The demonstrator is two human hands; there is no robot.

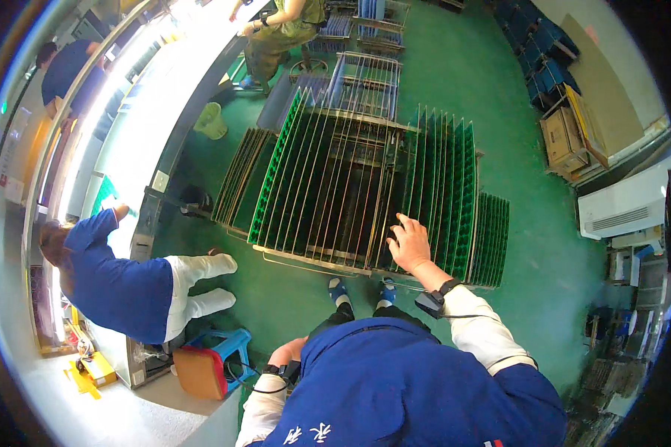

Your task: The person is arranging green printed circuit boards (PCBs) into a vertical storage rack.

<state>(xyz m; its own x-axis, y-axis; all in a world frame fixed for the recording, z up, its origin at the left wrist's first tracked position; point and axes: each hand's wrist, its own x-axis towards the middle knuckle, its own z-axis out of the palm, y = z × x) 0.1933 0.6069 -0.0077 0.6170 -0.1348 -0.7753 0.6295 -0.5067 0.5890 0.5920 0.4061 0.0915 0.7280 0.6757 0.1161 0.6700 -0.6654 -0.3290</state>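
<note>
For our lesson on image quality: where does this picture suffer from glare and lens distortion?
Head view: the long workbench at upper left is blown out white by glare; the fisheye bends its edge and the rack bars near the right hand; dark corners ring the frame.

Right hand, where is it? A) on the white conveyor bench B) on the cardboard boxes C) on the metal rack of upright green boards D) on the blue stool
C: the right hand rests, fingers spread, on the near side of the metal rack, among the upright green boards; whether it grips one cannot be told.
</note>
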